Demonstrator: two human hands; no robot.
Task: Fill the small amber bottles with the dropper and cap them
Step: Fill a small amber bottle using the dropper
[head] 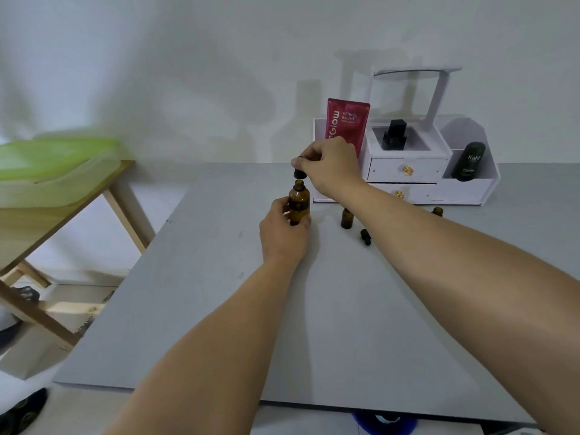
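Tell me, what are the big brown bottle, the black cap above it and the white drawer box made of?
Big brown bottle: probably glass, see-through amber, glossy. Black cap: dull black, likely plastic, mostly hidden by the right hand. White drawer box: smooth matte white, plastic or painted board; cannot tell.

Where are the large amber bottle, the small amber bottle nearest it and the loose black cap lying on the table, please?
large amber bottle point(299, 202): head view, on its glass body.
small amber bottle point(346, 219): head view, on its glass body.
loose black cap point(365, 237): head view, on its middle.
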